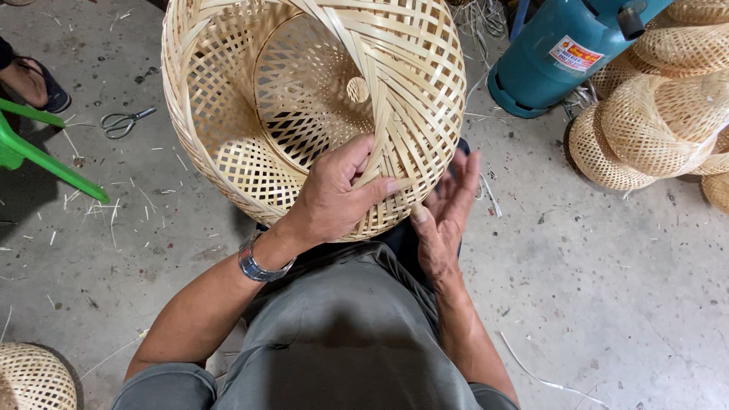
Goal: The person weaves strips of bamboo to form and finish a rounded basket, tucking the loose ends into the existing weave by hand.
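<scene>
Our left hand (334,193) pinches a bamboo strip (373,163) on the woven bamboo basket (250,99); our right hand (448,209), fingers apart, touches its rim at four o'clock.

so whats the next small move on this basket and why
Probably pull the loose strip end snug. The left hand pinches flat bamboo strips against the rim of the woven basket, while the right hand sits open beside the rim, thumb at a strip tip. That end looks untucked, so tightening it seems the likely step.
</scene>
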